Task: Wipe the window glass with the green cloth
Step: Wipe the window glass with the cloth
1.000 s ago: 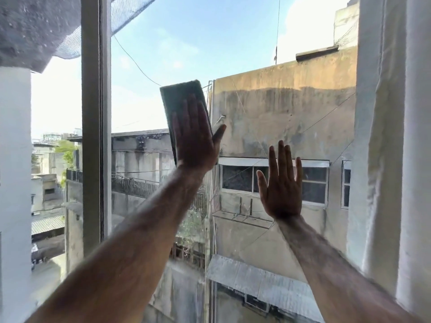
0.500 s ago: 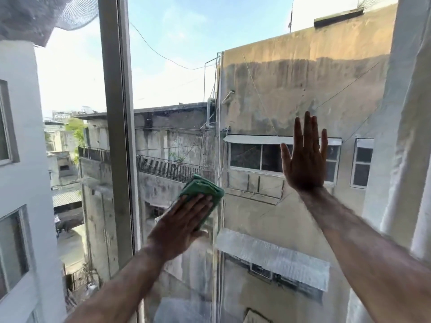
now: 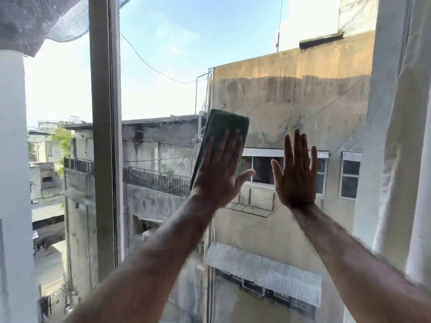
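Starting at the far left there's a white wall edge [image 3: 11, 183] and some grey netting [image 3: 35, 17] bunched up in the top corner, then the vertical window frame [image 3: 103, 136] running top to bottom. Right of that is the window glass [image 3: 163, 54], big pane, with sky and a thin cable showing through the upper part and a balcony railing [image 3: 156, 180] on the building across the way lower down. Moving toward the middle, the left hand [image 3: 220, 176] is flat against the pane, fingers straight and close together, thumb sticking out to the right, and it's pressing the green cloth [image 3: 227, 127] onto the glass. The cloth looks folded into a tallish rectangle, tilted a bit, its top half poking out above the fingertips while the palm covers the lower half. Just beside it, not touching, the right hand [image 3: 296, 176] is spread open with its palm to the same pane, nothing in it, fingers pointing up. Both forearms come in from the bottom of the view. Behind the hands is a stained beige building [image 3: 291, 94] with a metal awning [image 3: 263, 271] below. Far right, a pale curtain [image 3: 401, 136] hangs down along the edge.
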